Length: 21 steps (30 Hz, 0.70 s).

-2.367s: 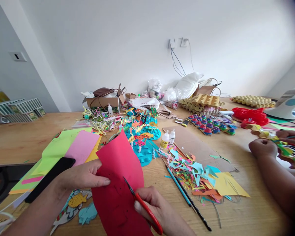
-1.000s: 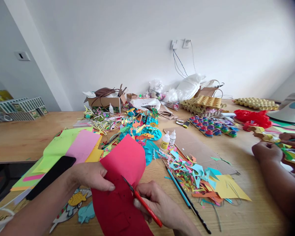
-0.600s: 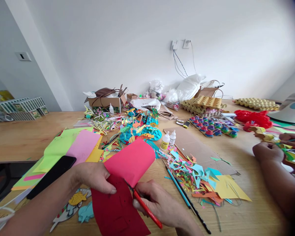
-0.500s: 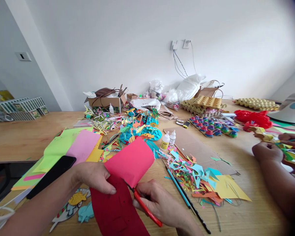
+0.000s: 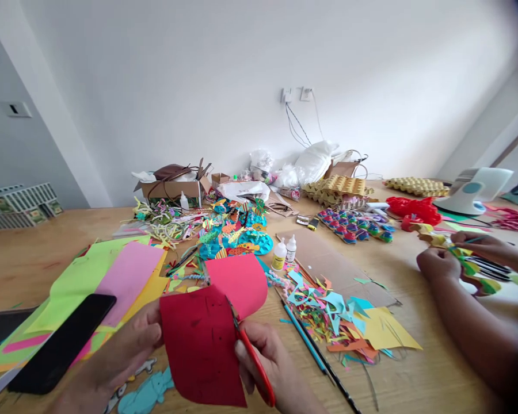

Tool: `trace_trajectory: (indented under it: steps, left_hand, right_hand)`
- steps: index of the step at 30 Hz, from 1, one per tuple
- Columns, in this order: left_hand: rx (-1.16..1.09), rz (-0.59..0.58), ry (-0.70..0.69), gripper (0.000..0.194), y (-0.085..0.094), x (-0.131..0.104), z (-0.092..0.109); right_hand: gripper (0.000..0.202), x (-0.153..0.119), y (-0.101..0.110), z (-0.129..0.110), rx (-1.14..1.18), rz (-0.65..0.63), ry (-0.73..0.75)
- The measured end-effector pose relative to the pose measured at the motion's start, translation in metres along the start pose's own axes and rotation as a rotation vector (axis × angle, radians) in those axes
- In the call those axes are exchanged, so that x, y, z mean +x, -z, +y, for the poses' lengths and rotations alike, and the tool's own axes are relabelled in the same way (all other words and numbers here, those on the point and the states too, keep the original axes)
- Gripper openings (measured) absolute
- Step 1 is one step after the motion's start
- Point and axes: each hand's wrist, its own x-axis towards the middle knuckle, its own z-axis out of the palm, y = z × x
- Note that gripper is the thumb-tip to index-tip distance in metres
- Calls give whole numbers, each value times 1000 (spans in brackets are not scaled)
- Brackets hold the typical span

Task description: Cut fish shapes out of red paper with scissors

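Observation:
Dark red paper (image 5: 201, 345) with faint drawn marks fills the middle foreground, and a brighter pink-red part (image 5: 242, 279) curves up behind it. Whether both are one sheet, I cannot tell. At the paper's left edge my left hand (image 5: 140, 336) grips it, its fingers partly hidden behind. My right hand (image 5: 267, 353) is closed around the red-handled scissors (image 5: 256, 365), whose blades lie against the paper's upper right edge. Beneath my left hand lies a light blue paper cut-out (image 5: 144, 394), beside other cut-outs partly covered by the hand.
A black phone (image 5: 64, 339) rests on coloured sheets (image 5: 86, 282) at left. Paper scraps (image 5: 328, 310), brushes (image 5: 311, 342) and glue bottles (image 5: 279, 255) lie at right. Blue egg-carton pieces with paper fish (image 5: 237, 236) stand behind. Another person's hands (image 5: 442, 264) work on a painted carton.
My left hand has shifted left and down to the paper's left edge. The dark red paper has turned and risen, showing more of its marks. The camera view has swung slightly right.

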Motion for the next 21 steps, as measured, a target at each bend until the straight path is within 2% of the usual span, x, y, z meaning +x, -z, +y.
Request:
trace_trajectory:
  steps: [4,6,8,13,17,21]
  left_hand:
    - [-47,276,31,34,-19,-5,-18]
    - [-65,364,53,27,-24,-7,-18]
    - [-56,403,73,26,-26,-10,-13]
    - [145,362,157,25,-22,-14,2]
    - [140,296,209,26,-21,-16,6]
    - [166,204,207,25,-19,-15,11]
  right_hand:
    - [63,2,-8,-2,-21,-6,-9]
    - [64,2,-9,-4,-62,-17,17]
    - [63,0,-9,-5,-114,-31,29]
    - [49,-5,-3,-9,-235,-87,66]
    - [26,-8,-2,-19,-329,-95,63]
    - [17,-9,-3,-29,-451,-73,70]
